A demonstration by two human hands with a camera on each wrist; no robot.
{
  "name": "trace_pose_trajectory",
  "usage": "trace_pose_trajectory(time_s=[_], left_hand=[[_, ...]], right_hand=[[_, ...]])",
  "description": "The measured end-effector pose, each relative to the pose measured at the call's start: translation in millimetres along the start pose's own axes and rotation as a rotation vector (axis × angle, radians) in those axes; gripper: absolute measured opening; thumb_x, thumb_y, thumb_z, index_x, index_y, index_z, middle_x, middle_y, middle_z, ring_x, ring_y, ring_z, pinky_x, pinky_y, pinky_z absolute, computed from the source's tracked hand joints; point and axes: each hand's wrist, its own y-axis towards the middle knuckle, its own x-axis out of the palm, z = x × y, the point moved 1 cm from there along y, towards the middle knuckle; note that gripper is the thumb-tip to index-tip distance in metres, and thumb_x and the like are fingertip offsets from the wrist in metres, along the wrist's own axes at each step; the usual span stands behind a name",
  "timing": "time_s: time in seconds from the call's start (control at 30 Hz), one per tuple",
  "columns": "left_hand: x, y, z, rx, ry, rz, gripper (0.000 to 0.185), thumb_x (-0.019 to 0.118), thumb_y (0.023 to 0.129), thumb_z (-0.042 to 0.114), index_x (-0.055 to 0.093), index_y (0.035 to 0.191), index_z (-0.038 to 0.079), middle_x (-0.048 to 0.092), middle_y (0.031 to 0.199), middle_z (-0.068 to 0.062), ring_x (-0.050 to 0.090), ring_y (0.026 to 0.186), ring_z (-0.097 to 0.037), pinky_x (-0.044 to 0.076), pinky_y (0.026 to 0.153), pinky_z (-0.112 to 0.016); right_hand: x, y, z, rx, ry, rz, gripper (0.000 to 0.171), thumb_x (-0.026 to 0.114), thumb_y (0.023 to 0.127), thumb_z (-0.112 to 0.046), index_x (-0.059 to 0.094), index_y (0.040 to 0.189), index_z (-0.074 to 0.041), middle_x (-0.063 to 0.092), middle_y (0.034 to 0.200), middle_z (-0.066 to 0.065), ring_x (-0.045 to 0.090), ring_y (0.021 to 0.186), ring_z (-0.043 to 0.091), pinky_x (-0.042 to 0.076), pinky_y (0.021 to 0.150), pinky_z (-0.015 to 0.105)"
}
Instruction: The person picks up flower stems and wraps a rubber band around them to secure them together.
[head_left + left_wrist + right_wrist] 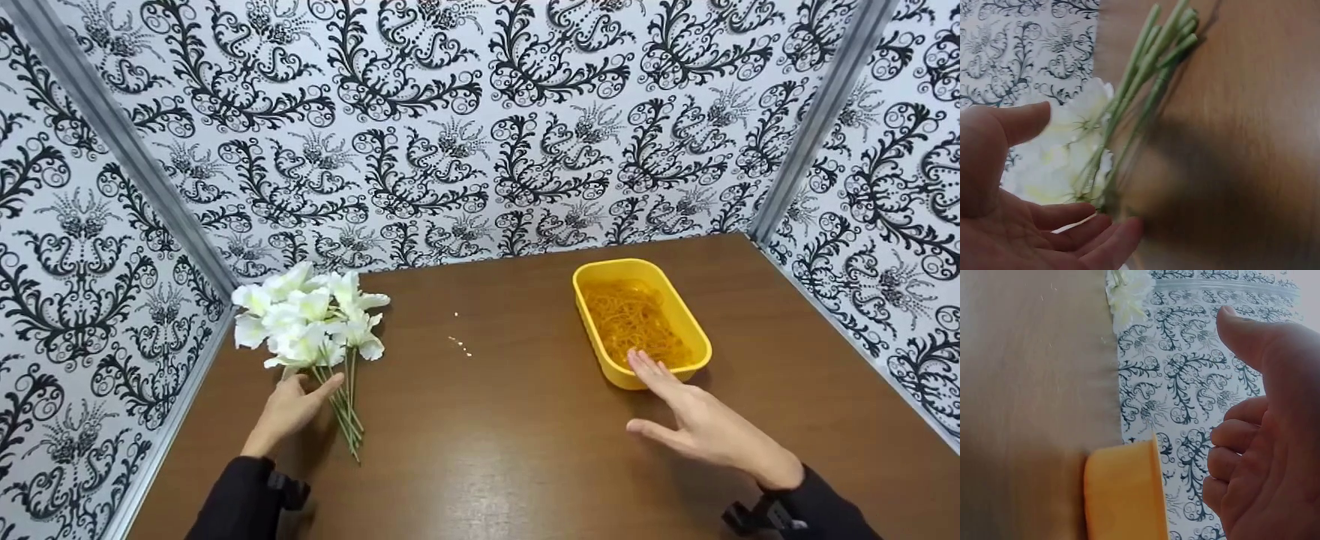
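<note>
A bunch of white artificial flowers [307, 315] lies at the left of the table, blossoms toward the wall and green stems [346, 409] toward the front. My left hand [294, 409] is beside the stems just below the blossoms, thumb and fingers spread apart; the left wrist view shows the stems [1143, 79] beyond the fingertips. At the right stands a yellow tub [694, 322] with thin, tangled orange-brown strands [630, 322] inside. Over its near rim reaches my right hand [697, 424], fingers extended and thumb held apart, gripping nothing. The right wrist view shows the tub's side [1123, 495] below the hand.
Small white bits [461, 346] are scattered on the brown wooden table [495, 420] between flowers and tub. Patterned black-and-white panels [450, 150] enclose the back and both sides, with grey metal posts [817, 127] at the corners.
</note>
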Motion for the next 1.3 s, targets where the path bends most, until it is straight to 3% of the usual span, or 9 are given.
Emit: trace_pose_trajectory(time_s=[0.1,0.17,0.4,0.57,0.73,0.83,0.97,1.2,1.3], left_hand=[[2.2,5.2,2.1,-0.024,0.015,0.027,0.065,0.063,0.091,0.063,0.054,0.077,-0.001,0.052,0.07,-0.009,0.053,0.067,-0.025,0.043,0.062,-0.036],[3.0,9.2,4.0,-0.036,0.028,0.033,0.063,0.066,0.088,0.065,0.043,0.067,0.01,0.038,0.063,-0.001,0.044,0.061,-0.02,0.037,0.059,-0.033],[1.1,23.4,11.3,-0.058,0.06,0.003,0.064,0.068,0.084,0.068,0.049,0.076,0.008,0.059,0.088,-0.017,0.058,0.084,-0.032,0.05,0.075,-0.045],[4.5,34.0,19.9,-0.061,0.115,0.014,0.065,0.071,0.083,0.065,0.049,0.067,0.007,0.053,0.075,-0.012,0.054,0.073,-0.029,0.046,0.068,-0.04],[10.7,39.8,24.7,-0.086,0.077,0.025,0.072,0.074,0.08,0.062,0.063,0.087,-0.009,0.065,0.087,-0.026,0.061,0.072,-0.03,0.053,0.066,-0.041],[14.1,43.5,25.4,-0.127,0.065,-0.005,0.07,0.074,0.08,0.061,0.062,0.085,-0.009,0.062,0.081,-0.021,0.06,0.065,-0.027,0.054,0.06,-0.037],[16.7,44.0,29.0,-0.168,0.096,-0.007,0.071,0.074,0.082,0.057,0.064,0.09,-0.013,0.065,0.092,-0.03,0.061,0.074,-0.03,0.056,0.075,-0.046],[18.7,42.3,35.3,-0.195,0.097,0.013,0.043,0.071,0.09,0.039,0.054,0.072,0.004,0.061,0.084,-0.02,0.058,0.075,-0.031,0.051,0.076,-0.045],[18.7,42.3,34.9,-0.214,0.07,0.029,0.038,0.07,0.09,0.032,0.061,0.083,-0.004,0.063,0.095,-0.029,0.061,0.084,-0.039,0.051,0.079,-0.048]], right_hand=[[5.0,2.6,-1.6,0.012,0.053,-0.022,0.084,0.079,0.088,-0.024,0.034,0.155,0.001,0.036,0.156,0.022,0.037,0.139,0.043,0.015,0.116,0.016],[8.7,4.9,-3.5,0.021,0.092,-0.045,0.083,0.078,0.09,-0.025,0.033,0.155,0.001,0.035,0.156,0.022,0.037,0.14,0.041,0.017,0.116,0.016],[24.8,15.2,-5.1,0.063,0.164,-0.129,0.082,0.072,0.094,-0.036,0.033,0.154,0.003,0.033,0.157,0.024,0.037,0.141,0.037,0.018,0.113,0.015],[39.9,23.9,0.7,0.132,0.199,-0.231,0.083,0.067,0.096,-0.044,0.028,0.158,-0.005,0.029,0.161,0.018,0.036,0.144,0.031,0.024,0.115,0.023],[54.5,34.8,0.1,0.17,0.219,-0.315,0.082,0.062,0.098,-0.049,0.027,0.159,-0.007,0.029,0.162,0.015,0.036,0.145,0.026,0.033,0.116,0.043],[61.1,41.9,-5.3,0.176,0.257,-0.362,0.081,0.061,0.099,-0.05,0.027,0.159,-0.006,0.029,0.162,0.014,0.037,0.144,0.026,0.033,0.115,0.049],[69.0,49.9,-12.3,0.175,0.299,-0.406,0.081,0.06,0.099,-0.05,0.027,0.159,-0.007,0.03,0.162,0.012,0.038,0.144,0.025,0.033,0.115,0.05],[83.8,57.4,-17.9,0.17,0.338,-0.436,0.083,0.059,0.099,-0.052,0.027,0.158,-0.003,0.03,0.162,0.012,0.037,0.144,0.024,0.032,0.116,0.048],[89.9,60.2,-20.5,0.174,0.368,-0.453,0.082,0.059,0.099,-0.051,0.028,0.158,-0.003,0.03,0.162,0.012,0.036,0.145,0.024,0.03,0.117,0.048]])
